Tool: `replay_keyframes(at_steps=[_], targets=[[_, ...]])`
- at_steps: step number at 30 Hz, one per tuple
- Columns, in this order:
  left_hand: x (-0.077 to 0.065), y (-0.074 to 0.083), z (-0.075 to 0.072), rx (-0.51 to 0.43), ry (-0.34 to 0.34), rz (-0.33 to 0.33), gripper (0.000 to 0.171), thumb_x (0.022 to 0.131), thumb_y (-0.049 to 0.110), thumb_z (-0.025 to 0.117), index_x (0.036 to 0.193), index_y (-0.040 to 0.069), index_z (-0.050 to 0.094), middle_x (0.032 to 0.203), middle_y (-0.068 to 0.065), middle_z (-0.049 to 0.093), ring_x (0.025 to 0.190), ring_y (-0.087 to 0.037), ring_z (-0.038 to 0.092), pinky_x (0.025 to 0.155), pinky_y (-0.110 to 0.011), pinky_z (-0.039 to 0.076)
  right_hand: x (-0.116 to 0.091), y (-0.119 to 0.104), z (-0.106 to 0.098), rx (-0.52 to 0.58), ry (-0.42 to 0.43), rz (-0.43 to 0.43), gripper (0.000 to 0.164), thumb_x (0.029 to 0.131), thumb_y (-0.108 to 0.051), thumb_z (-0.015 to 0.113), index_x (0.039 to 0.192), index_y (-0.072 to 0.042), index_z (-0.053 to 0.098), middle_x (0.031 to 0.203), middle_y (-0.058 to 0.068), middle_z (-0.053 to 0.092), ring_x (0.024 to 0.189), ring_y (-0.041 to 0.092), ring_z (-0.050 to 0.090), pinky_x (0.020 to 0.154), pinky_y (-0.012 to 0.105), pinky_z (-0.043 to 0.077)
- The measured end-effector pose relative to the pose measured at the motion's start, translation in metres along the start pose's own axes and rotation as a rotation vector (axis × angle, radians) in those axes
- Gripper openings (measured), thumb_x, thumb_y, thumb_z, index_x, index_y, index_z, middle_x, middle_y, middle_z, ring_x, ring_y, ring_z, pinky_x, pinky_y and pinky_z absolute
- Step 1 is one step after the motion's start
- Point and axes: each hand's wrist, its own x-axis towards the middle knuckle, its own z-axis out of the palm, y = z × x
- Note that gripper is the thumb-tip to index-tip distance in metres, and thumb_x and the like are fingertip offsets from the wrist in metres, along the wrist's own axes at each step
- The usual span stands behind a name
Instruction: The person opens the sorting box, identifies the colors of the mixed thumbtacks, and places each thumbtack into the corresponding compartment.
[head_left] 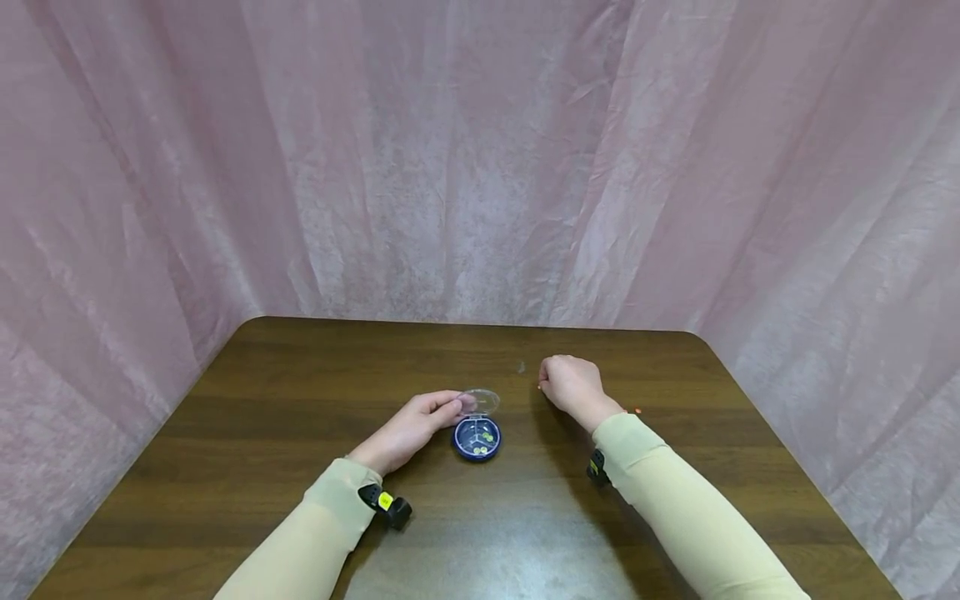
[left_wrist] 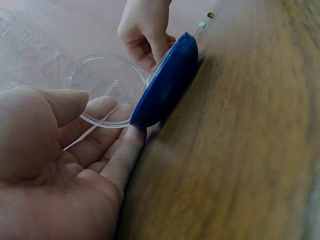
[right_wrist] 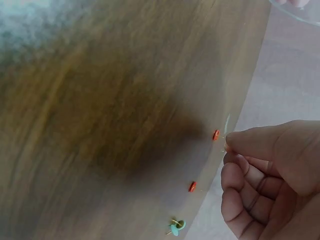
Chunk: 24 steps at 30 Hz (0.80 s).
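A round blue case [head_left: 477,439] stands on the table with its clear lid [head_left: 481,402] raised. Dividers split its inside, where several small yellow-green pieces lie. My left hand [head_left: 411,427] holds the lid between thumb and fingers from the left, with fingers beside the blue base. Farther right, my right hand [head_left: 572,385] is low over the table, thumb and index fingertip pinched together. A tiny orange bit [right_wrist: 228,147] shows between them, mostly hidden; it looks like a small stud earring. Close to those fingertips is a red stud earring [right_wrist: 216,135].
Another red stud earring [right_wrist: 192,186] and green ones [right_wrist: 175,229] lie farther right on the brown wooden table [head_left: 300,358]. A small clear piece [head_left: 521,367] lies beyond the right hand. Pink curtains [head_left: 450,167] hang behind the table.
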Motion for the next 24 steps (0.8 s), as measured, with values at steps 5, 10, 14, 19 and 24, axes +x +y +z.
replay_keyframes(at_steps=[5, 10, 14, 19, 24], targets=[[0.0, 0.002, -0.001, 0.003, -0.002, -0.009, 0.039, 0.105, 0.031, 0.051, 0.136, 0.01, 0.061, 0.135, -0.003, 0.061, 0.129, -0.016, 0.053, 0.104, -0.03, 0.043, 0.004, 0.001, 0.001, -0.011, -0.021, 0.009, 0.02, 0.084, -0.024, 0.072, 0.068, -0.025, 0.06, 0.07, -0.009, 0.06, 0.067, 0.012, 0.058, 0.058, 0.036, 0.049], [-0.001, 0.004, 0.0, 0.002, -0.004, -0.003, 0.04, 0.106, 0.03, 0.049, 0.137, 0.008, 0.06, 0.137, -0.004, 0.06, 0.13, -0.017, 0.052, 0.104, -0.03, 0.043, 0.006, 0.0, 0.004, -0.019, -0.037, 0.014, 0.02, 0.087, -0.022, 0.07, 0.07, -0.024, 0.061, 0.07, -0.009, 0.059, 0.068, 0.013, 0.058, 0.059, 0.037, 0.049], [-0.001, 0.004, 0.0, 0.0, -0.001, -0.006, 0.039, 0.106, 0.029, 0.05, 0.137, 0.008, 0.06, 0.137, -0.004, 0.06, 0.13, -0.017, 0.052, 0.104, -0.03, 0.043, 0.006, 0.0, 0.007, -0.021, -0.046, 0.011, 0.018, 0.089, -0.021, 0.069, 0.073, -0.023, 0.062, 0.072, -0.009, 0.06, 0.069, 0.013, 0.059, 0.059, 0.037, 0.049], [-0.001, 0.002, -0.001, 0.001, -0.005, -0.006, 0.04, 0.106, 0.031, 0.05, 0.138, 0.008, 0.059, 0.137, -0.005, 0.059, 0.131, -0.018, 0.052, 0.105, -0.03, 0.043, 0.005, -0.002, 0.009, -0.025, -0.036, 0.006, 0.018, 0.089, -0.02, 0.067, 0.073, -0.023, 0.061, 0.072, -0.009, 0.059, 0.069, 0.013, 0.058, 0.058, 0.036, 0.049], [-0.002, 0.002, -0.001, 0.007, -0.004, 0.002, 0.04, 0.106, 0.031, 0.049, 0.138, 0.008, 0.059, 0.137, -0.005, 0.06, 0.131, -0.018, 0.052, 0.105, -0.031, 0.042, 0.006, -0.002, 0.012, -0.039, -0.021, 0.007, 0.02, 0.089, -0.017, 0.065, 0.071, -0.024, 0.059, 0.07, -0.009, 0.058, 0.066, 0.012, 0.057, 0.057, 0.036, 0.048]])
